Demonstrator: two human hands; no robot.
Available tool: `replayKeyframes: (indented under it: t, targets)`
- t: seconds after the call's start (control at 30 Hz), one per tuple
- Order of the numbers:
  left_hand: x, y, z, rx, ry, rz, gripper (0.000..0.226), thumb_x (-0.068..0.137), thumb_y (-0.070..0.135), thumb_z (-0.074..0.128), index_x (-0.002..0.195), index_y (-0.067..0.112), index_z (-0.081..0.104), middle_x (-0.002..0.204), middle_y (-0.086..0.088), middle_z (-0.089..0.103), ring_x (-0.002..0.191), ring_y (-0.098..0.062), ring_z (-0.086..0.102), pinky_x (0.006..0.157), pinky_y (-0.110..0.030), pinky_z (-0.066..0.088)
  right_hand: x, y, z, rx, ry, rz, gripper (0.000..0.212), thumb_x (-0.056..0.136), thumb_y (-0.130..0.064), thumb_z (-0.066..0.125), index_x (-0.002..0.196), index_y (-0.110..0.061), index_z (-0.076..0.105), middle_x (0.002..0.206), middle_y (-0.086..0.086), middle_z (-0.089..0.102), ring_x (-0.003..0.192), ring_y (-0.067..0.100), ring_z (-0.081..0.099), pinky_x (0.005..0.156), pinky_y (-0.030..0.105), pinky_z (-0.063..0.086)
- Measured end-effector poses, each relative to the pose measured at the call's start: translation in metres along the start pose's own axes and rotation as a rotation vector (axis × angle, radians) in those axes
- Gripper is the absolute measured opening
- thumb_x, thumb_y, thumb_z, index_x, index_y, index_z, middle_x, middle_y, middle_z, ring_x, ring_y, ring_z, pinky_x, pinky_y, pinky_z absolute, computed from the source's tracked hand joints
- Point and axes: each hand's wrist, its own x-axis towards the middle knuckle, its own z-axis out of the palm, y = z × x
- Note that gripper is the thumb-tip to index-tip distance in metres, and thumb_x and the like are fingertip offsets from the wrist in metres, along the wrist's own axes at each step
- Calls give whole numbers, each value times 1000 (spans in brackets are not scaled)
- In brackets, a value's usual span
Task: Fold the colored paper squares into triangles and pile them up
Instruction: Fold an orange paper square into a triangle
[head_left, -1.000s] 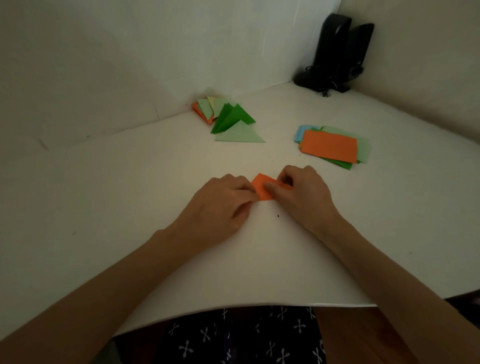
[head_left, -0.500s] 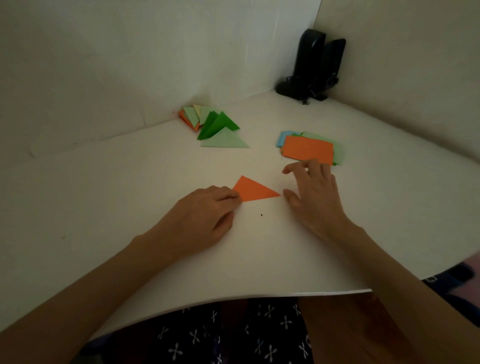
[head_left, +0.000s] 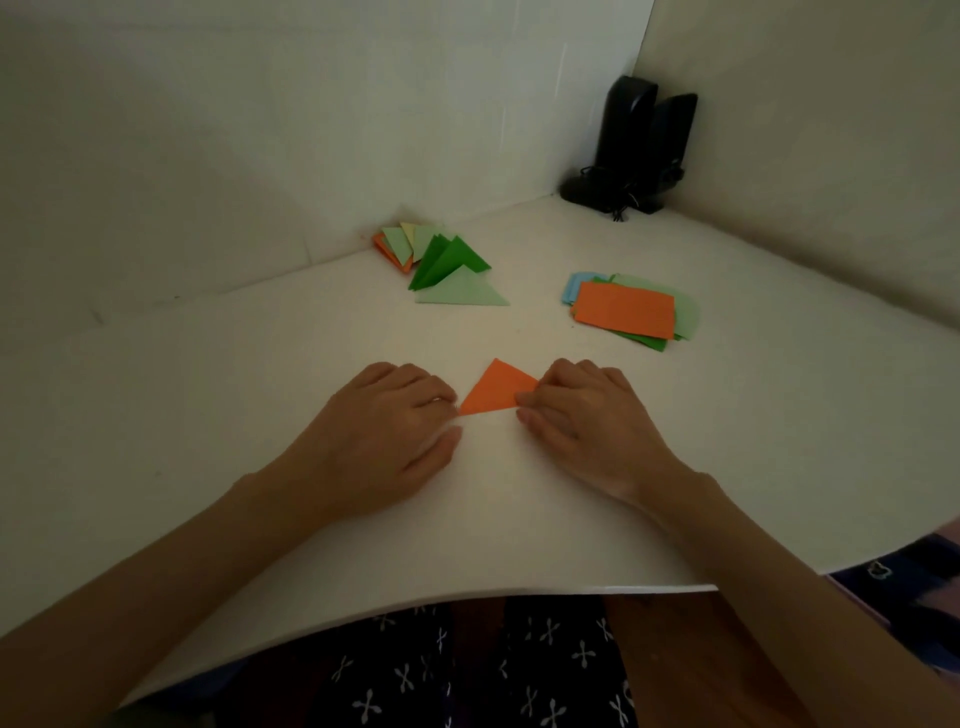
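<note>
- A small orange folded paper triangle (head_left: 496, 387) lies flat on a white counter (head_left: 260, 395), near the middle, with its long edge towards the near side and its point towards the far side.
- The left hand (head_left: 384, 431) rests on the counter just left of the triangle. Its fingers (head_left: 431, 395) are curled, tips meeting the left corner; I cannot tell whether they hold it or only touch it.
- The right hand (head_left: 587, 415) rests just right of the triangle. Its bent fingers (head_left: 524, 399) cover the right corner and hold it, with the thumb tip at the near edge.
- Far and slightly left, against the wall, sits a loose pile of folded paper triangles (head_left: 447, 260): dark green, light green, yellow and orange.
- Far right lies a stack of flat paper squares (head_left: 623, 309), orange on top, with green and blue sheets beneath.
- A pair of black speakers (head_left: 634, 140) stands in the far right corner.
</note>
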Motion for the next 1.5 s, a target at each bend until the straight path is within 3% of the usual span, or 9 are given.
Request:
replayKeyframes:
  t: [0.13, 0.33, 0.53, 0.7, 0.83, 1.07, 1.23, 1.33, 1.5]
  targets:
    - [9, 16, 10, -101, -63, -24, 51, 92, 44, 31, 114, 11, 62, 109, -4, 65, 90, -20, 63, 82, -29, 49, 34, -12, 3, -14, -75, 177, 38, 90, -55, 45, 83, -18, 52, 88, -3, 46, 94, 20, 44, 78, 30, 27]
    - [5, 11, 14, -122, -68, -44, 48, 92, 42, 33, 110, 11, 65, 108, -2, 65, 88, -19, 63, 82, -28, 49, 65, -6, 21, 47, -93, 364, 63, 77, -71, 52, 109, -18, 45, 112, 4, 43, 108, 24, 37, 89, 35, 30]
    - [7, 11, 13, -86, -53, -61, 51, 93, 44, 31, 104, 11, 68, 104, -2, 67, 88, -18, 64, 81, -27, 50, 79, 22, 20, -14, 56, 377, 50, 84, -59, 54, 113, -18, 48, 116, 6, 46, 111, 25, 40, 91, 34, 29]
    - [39, -16, 12, -21, -195, -200, 83, 84, 59, -2, 121, 12, 56, 127, -5, 55, 113, -22, 53, 97, -33, 37, 68, 58, 5, 29, 119, 535, 54, 91, -44, 54, 133, -11, 44, 140, 10, 40, 129, 28, 33, 105, 37, 25]
    - [73, -50, 29, 29, -203, -323, 57, 96, 51, 16, 116, 13, 54, 130, -5, 50, 113, -23, 48, 96, -36, 33, 52, 84, -6, 23, 23, 631, 51, 93, -38, 53, 133, -7, 44, 140, 13, 44, 127, 30, 41, 102, 37, 31]
    - [84, -61, 40, -13, -128, -419, 45, 99, 38, 33, 123, 6, 52, 134, -11, 47, 118, -28, 44, 97, -38, 32, 50, 77, -6, -288, -22, 421, 30, 97, -35, 44, 109, -16, 64, 114, 10, 61, 103, 31, 57, 85, 36, 41]
    - [69, -42, 29, -80, 114, -278, 48, 84, 27, 33, 111, 0, 63, 118, -21, 60, 104, -37, 58, 89, -43, 45, 34, 49, 4, -171, -21, 258, 54, 88, -57, 38, 102, -13, 66, 106, 13, 62, 98, 32, 59, 98, 41, 33]
    - [56, -27, 29, -151, 122, -181, 40, 82, 20, 36, 102, 5, 68, 116, -16, 62, 103, -33, 60, 88, -41, 46, 24, 26, 5, -52, -73, 169, 70, 76, -67, 28, 107, -16, 64, 112, 6, 60, 103, 27, 57, 100, 43, 33]
    - [39, -21, 36, -395, 157, -375, 35, 84, -6, 45, 110, 6, 64, 124, -7, 56, 113, -23, 52, 93, -21, 34, 22, 3, -3, 129, -192, 91, 54, 81, -59, 58, 121, -24, 51, 124, -6, 46, 104, 11, 42, 99, 30, 29]
